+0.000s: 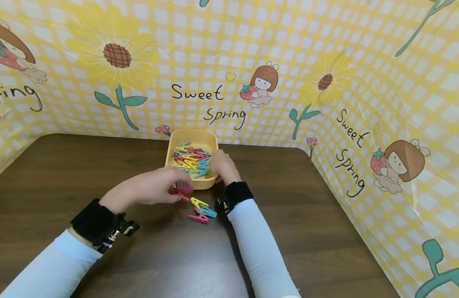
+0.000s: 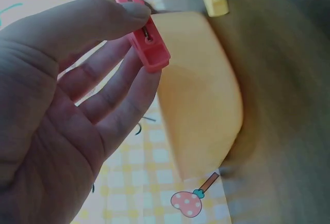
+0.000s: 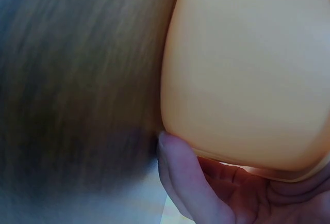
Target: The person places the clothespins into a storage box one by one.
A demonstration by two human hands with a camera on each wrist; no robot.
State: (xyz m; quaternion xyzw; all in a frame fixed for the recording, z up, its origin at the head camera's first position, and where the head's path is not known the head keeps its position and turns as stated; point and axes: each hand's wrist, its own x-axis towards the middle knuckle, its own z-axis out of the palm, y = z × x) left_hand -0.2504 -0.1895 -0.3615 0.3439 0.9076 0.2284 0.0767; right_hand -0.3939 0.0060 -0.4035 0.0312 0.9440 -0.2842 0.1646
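Note:
My left hand pinches a red clothespin between thumb and fingers, just in front of a yellow plastic tub. The left wrist view shows the red clothespin in that grip, close to the tub's outer wall. Several red, yellow, blue and grey clothespins fill the tub. My right hand grips the tub's near right corner. In the right wrist view its thumb lies against the tub wall. A yellow pin, a blue pin and a red pin lie on the table.
The dark wooden table is walled at the back and right by a yellow checked sheet printed with sunflowers and "Sweet Spring". Both wrists wear black straps over white sleeves.

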